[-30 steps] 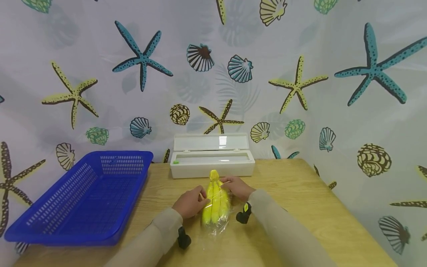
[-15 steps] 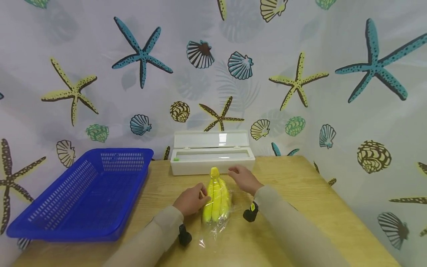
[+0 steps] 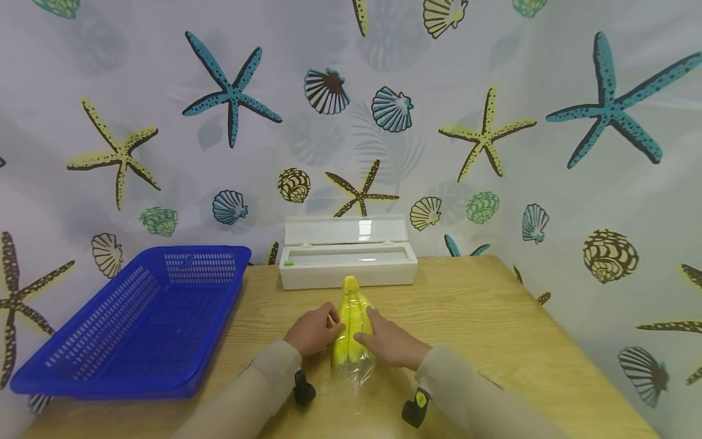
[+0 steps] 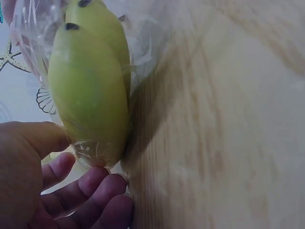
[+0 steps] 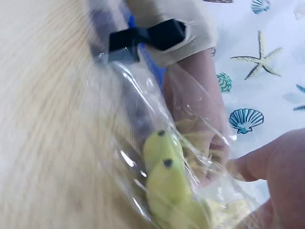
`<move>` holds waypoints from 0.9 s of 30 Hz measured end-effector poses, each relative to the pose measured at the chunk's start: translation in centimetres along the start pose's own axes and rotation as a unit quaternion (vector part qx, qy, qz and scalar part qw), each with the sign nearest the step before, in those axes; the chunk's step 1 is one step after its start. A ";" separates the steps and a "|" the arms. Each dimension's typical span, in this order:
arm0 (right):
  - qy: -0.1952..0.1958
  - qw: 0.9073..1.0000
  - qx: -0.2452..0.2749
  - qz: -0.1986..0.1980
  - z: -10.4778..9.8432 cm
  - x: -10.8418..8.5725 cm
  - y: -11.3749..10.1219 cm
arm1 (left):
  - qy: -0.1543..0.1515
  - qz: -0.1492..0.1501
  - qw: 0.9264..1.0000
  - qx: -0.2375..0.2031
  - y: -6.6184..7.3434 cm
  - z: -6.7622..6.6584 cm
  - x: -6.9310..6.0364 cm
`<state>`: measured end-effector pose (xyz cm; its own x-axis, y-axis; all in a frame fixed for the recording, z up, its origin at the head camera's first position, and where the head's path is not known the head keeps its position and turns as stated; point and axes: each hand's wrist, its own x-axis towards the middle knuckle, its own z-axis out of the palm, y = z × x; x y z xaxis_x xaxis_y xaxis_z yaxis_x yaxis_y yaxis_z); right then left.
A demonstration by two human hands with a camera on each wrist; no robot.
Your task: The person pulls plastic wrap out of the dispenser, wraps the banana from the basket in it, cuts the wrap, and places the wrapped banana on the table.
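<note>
A bunch of yellow bananas (image 3: 353, 326) lies on the table, stem end away from me, covered in clear plastic wrap (image 3: 356, 371). My left hand (image 3: 312, 331) is at its left side. In the left wrist view, that hand's thumb and curled fingers (image 4: 102, 183) hold the wrapped edge of a banana (image 4: 88, 90). My right hand (image 3: 395, 342) rests against the right side, thumb on top and the other fingers extended. Blurred in the right wrist view, the wrap (image 5: 138, 164) spreads loosely past the banana tips (image 5: 164, 176).
Behind the bananas stands a long white wrap dispenser box (image 3: 348, 275) with its lid raised. A blue plastic basket (image 3: 109, 385) sits at the left of the wooden table (image 3: 471, 305). A patterned curtain (image 3: 351, 140) hangs behind and to the right.
My right hand lifted off the upper right of the bananas, moved out to the right, then came down onto their right side. My left hand stayed in place.
</note>
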<state>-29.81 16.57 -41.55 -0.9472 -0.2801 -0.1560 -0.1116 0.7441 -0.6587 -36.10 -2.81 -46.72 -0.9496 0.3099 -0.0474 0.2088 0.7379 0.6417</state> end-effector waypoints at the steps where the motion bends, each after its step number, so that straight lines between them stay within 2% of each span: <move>1: 0.006 1.000 0.027 0.003 0.2 0.2 0.3 | 0.001 -0.001 1.000 0.002 0.0 0.0 0.0; 5: 0.038 0.990 0.138 0.016 0.3 1.5 1.5 | 0.012 -0.001 1.000 0.018 0.2 0.2 -0.2; 8: 0.048 0.981 0.183 0.035 0.1 2.3 2.2 | 0.025 -0.001 0.999 0.028 0.2 0.3 -0.1; 12: 0.049 0.972 0.224 0.058 -0.5 3.1 3.1 | 0.033 -0.013 0.999 0.017 0.2 0.5 0.1; 15: 0.039 0.957 0.278 0.072 -0.7 3.9 3.7 | 0.038 -0.027 0.999 -0.003 0.1 0.6 0.3; 19: 0.037 0.934 0.345 0.084 -1.1 4.8 4.1 | 0.068 -0.014 0.997 -0.026 0.1 0.4 0.7; 20: 0.040 0.932 0.351 0.084 -1.3 5.0 4.1 | 0.079 -0.007 0.996 -0.031 0.1 0.3 0.8; 24: 0.056 0.935 0.338 0.088 -2.3 5.7 3.9 | 0.118 0.019 0.992 -0.047 0.6 -0.5 1.0; 27: 0.067 0.936 0.334 0.085 -3.0 6.0 3.7 | 0.130 0.022 0.990 -0.057 1.1 -1.2 0.9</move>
<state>-36.82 19.45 -42.76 -0.9683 -0.0806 -0.2364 0.2150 0.2127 -0.9532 -37.00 -2.49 -45.16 -0.9712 0.1655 0.1712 0.2380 0.6502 0.7215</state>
